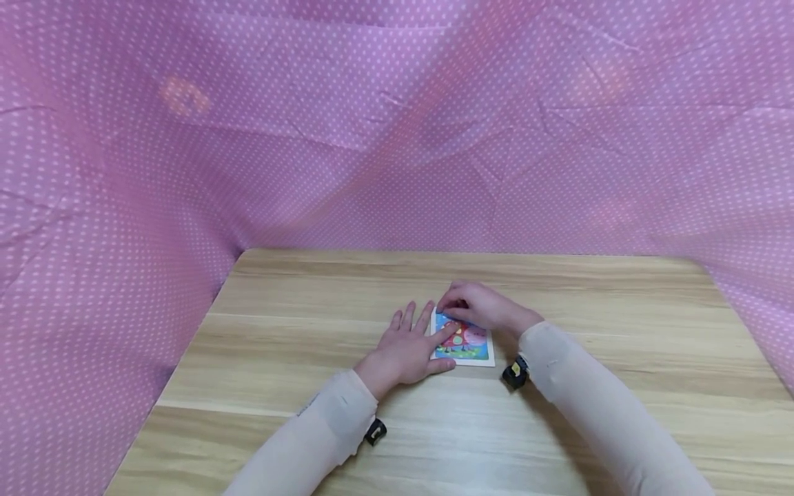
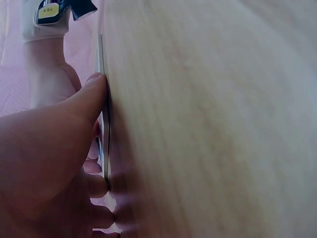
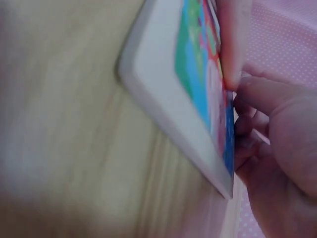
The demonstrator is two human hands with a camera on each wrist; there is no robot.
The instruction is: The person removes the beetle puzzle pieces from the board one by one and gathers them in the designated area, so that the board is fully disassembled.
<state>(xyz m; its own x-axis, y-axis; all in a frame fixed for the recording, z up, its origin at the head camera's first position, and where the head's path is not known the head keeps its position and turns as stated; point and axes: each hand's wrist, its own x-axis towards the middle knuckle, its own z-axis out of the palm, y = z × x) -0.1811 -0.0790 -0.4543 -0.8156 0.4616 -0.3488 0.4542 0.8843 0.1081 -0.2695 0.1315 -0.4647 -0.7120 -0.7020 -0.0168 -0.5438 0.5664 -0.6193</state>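
Observation:
A small, thick picture board (image 1: pixel 482 351) with a white border lies on the wooden table. Its bright print shows a pink cartoon figure in red on blue and green. My left hand (image 1: pixel 406 348) rests with spread fingers over the board's left side, the index finger across the picture and the thumb at the near edge. At the far left corner, the curled fingers of my right hand (image 1: pixel 480 305) pinch at the picture's edge. In the right wrist view the board (image 3: pixel 158 89) appears edge-on, and the right fingertips are partly hidden behind it.
The wooden table (image 1: pixel 298 289) extends around both hands. Pink cloth with white dots (image 1: pixel 397 138) hangs behind it and along both sides. A small black camera sits at the left wrist (image 1: pixel 375 432) and another at the right wrist (image 1: pixel 515 373).

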